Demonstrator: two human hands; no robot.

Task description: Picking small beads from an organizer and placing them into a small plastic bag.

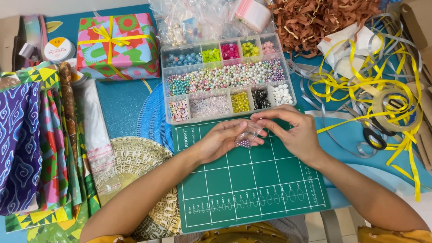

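A small clear bag of beads [246, 137] sits pinched between the fingers of the left hand [220, 140] and right hand [292, 132], both closed on it, palms inward, over the green cutting mat [252, 189], just beside the bead organiser box [225, 78].

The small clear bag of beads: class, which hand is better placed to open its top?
Probably the right hand: its fingers pinch the small clear bag at its top, while the left hand cradles it from below.
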